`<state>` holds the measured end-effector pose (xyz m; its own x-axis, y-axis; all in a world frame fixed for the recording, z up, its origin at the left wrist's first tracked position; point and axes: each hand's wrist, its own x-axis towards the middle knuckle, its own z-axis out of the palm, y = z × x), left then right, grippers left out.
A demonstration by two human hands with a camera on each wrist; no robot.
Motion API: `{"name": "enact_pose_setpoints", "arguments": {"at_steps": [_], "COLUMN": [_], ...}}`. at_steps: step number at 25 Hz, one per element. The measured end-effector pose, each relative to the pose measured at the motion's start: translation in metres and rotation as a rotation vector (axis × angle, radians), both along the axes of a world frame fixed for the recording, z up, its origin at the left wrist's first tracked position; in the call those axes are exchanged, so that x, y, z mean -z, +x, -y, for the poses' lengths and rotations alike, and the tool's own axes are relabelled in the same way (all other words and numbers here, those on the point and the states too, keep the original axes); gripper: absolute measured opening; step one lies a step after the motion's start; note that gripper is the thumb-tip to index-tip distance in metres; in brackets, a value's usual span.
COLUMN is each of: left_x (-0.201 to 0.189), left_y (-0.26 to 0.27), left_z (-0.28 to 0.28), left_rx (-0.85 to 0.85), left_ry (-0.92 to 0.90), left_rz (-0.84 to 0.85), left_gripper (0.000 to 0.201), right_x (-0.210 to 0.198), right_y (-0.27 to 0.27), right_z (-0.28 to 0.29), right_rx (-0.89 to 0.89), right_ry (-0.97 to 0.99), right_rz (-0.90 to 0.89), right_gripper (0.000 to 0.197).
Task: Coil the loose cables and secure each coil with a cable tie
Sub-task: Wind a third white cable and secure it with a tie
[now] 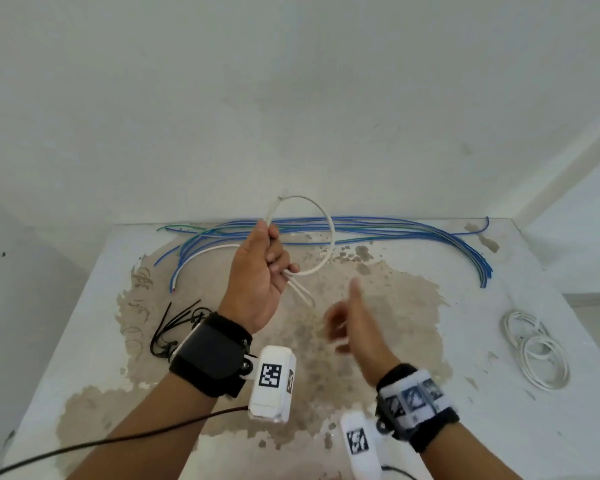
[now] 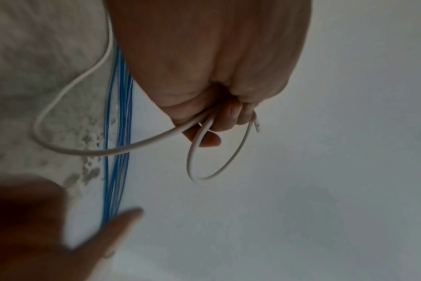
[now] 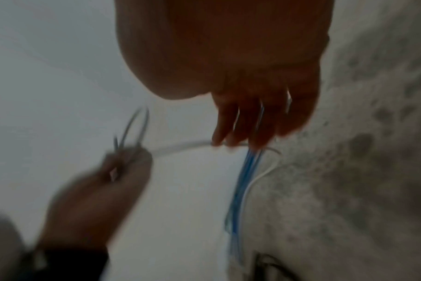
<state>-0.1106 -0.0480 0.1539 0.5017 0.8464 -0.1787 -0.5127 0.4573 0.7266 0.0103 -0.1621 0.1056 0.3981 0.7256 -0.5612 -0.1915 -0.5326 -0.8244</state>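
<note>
Head view, left to right: a bundle of black ties (image 1: 174, 323) lay on the counter (image 1: 84, 341) near its left edge, partly hidden behind the left wrist strap. Beyond them, blue cables (image 1: 361, 225) ran along the far side of the counter, both ends curving toward the viewer. The left hand (image 1: 260, 271) was raised above the counter with its fingers curled round a white cable (image 1: 329, 237), which formed a round loop above and to the right of the fist. Two short lengths of the cable stuck out below the fist. A further stretch of the white cable trailed left from the hand and lay on the counter among the blue cables.

The right hand (image 1: 350, 323) was below and to the right of the left hand, apart from it, blurred. Its thumb pointed up, its fingers looked loosely extended, and it held nothing visible. Near the right edge of the counter lay white coils (image 1: 537, 348), well apart from both hands.

Left wrist view: the fingers (image 2: 231, 117) clamped the white cable at the crossing of two loops, a small one hanging below the hand and a larger one to the left. A cut end projected just beside the fingertips.

Right wrist view: the picture was heavily blurred. The fingers (image 3: 240, 123) hung roughly straight, spread narrowly.
</note>
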Motion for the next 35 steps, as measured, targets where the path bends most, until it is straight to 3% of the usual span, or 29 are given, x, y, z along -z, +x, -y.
{"name": "enact_pose_setpoints", "arguments": {"at_steps": [2, 3, 5, 7, 9, 11, 13, 16, 19, 21, 24, 26, 29, 33, 35], "left_x": [-0.007, -0.008, -0.005, 0.000, 0.004, 0.003, 0.002, 0.002, 0.000, -0.003, -0.007, -0.008, -0.006, 0.000, 0.004], "left_y": [0.005, 0.006, 0.005, 0.001, -0.006, -0.016, -0.025, -0.028, -0.024, -0.021, -0.018, -0.015, -0.013, -0.016, -0.019], "left_z": [-0.003, -0.002, 0.003, 0.006, 0.004, 0.001, -0.002, -0.001, 0.002, 0.003, 0.002, 0.002, 0.004, 0.000, -0.008], "left_rx": [0.019, 0.048, 0.080, 0.063, 0.033, 0.027, 0.093, 0.341, 0.515, 0.571, 0.622, 0.645, 0.606, 0.311, 0.173], "left_ry": [-0.050, -0.052, -0.064, -0.099, -0.139, -0.170, -0.191, -0.181, -0.154, -0.129, -0.007, 0.065, 0.081, -0.133, -0.221], "left_rz": [0.083, 0.070, 0.015, -0.012, -0.024, -0.054, -0.145, -0.375, -0.496, -0.534, -0.668, -0.755, -0.749, -0.330, -0.129], "left_gripper": [0.028, 0.027, 0.024, 0.022, 0.025, 0.027, 0.026, 0.026, 0.030, 0.031, 0.029, 0.027, 0.032, 0.032, 0.030], "right_x": [0.007, 0.009, 0.007, -0.001, -0.002, -0.002, -0.010, -0.028, -0.032, -0.033, -0.035, -0.036, -0.033, -0.025, -0.023], "right_y": [-0.015, -0.015, -0.006, 0.008, 0.019, 0.029, 0.034, 0.031, 0.032, 0.036, 0.038, 0.036, 0.035, 0.045, 0.049], "right_z": [0.000, -0.006, -0.022, -0.036, -0.041, -0.034, -0.021, -0.005, -0.001, 0.001, 0.006, 0.012, 0.016, 0.017, 0.020], "right_rx": [-0.203, -0.131, 0.207, 0.530, 0.707, 0.693, 0.513, 0.217, 0.098, 0.017, -0.166, -0.312, -0.335, 0.006, 0.010], "right_ry": [-0.032, 0.032, 0.203, 0.290, 0.305, 0.284, 0.268, 0.321, 0.329, 0.328, 0.373, 0.368, 0.347, 0.383, 0.381], "right_rz": [-0.271, -0.503, -0.945, -1.091, -1.030, -0.874, -0.667, -0.341, 0.128, 0.310, 0.214, 0.292, 0.256, -0.092, -0.127], "right_gripper": [0.097, 0.098, 0.089, 0.064, 0.036, 0.025, 0.021, 0.024, 0.023, 0.025, 0.031, 0.033, 0.031, 0.030, 0.031]}}
